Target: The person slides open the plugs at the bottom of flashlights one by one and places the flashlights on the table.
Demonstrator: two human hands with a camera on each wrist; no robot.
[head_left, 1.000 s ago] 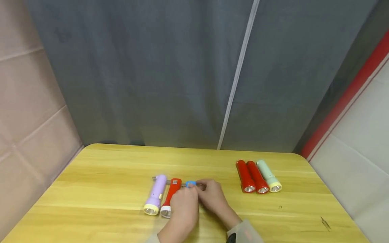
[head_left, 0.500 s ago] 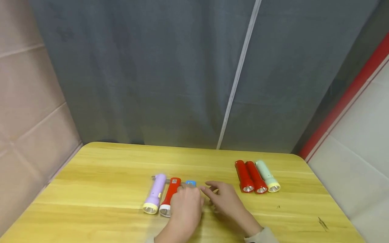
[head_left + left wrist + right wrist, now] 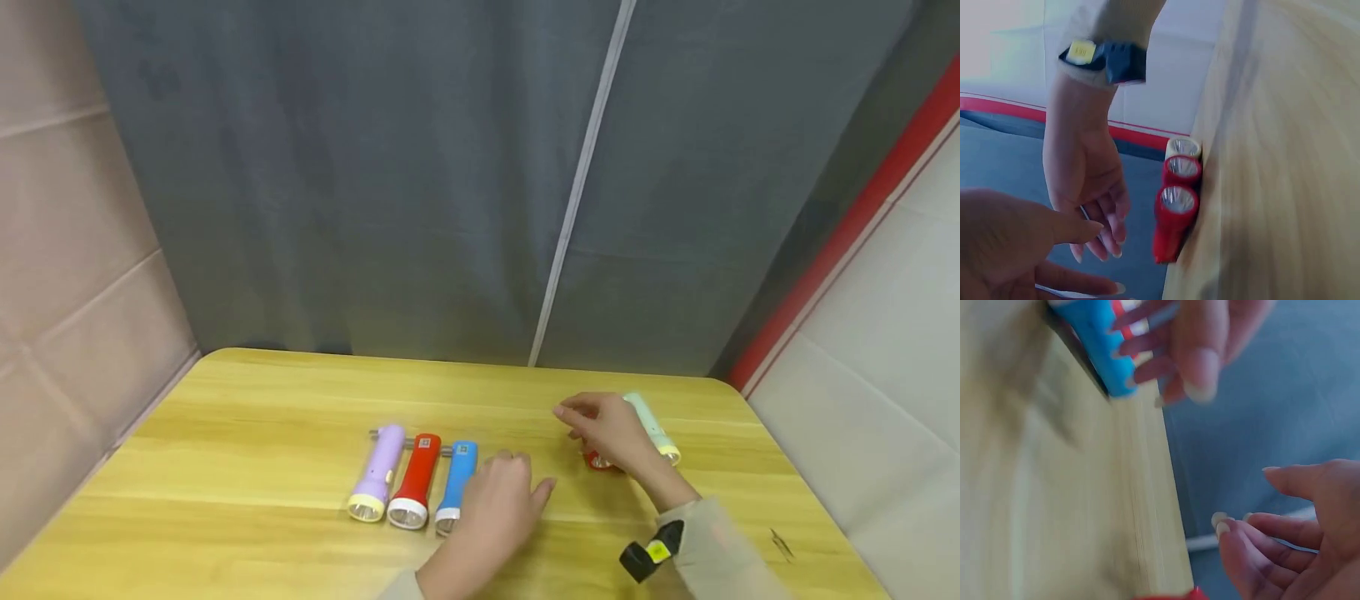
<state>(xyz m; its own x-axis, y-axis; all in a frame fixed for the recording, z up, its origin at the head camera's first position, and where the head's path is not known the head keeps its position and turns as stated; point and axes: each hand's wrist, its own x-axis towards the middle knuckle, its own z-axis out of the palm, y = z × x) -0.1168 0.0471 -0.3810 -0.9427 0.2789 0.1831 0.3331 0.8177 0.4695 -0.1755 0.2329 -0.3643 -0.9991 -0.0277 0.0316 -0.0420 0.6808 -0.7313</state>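
Three flashlights (image 3: pixel 419 471) are lined up side by side on the surface (image 3: pixel 285 417), left of centre, with the left hand (image 3: pixel 501 500) positioned just to their right. Farther right and farther back, a second trio (image 3: pixel 1182 167) is grouped, partly screened by the right hand (image 3: pixel 611 429). The surface is backed by a curtain (image 3: pixel 360 192).

no legible text or numbers
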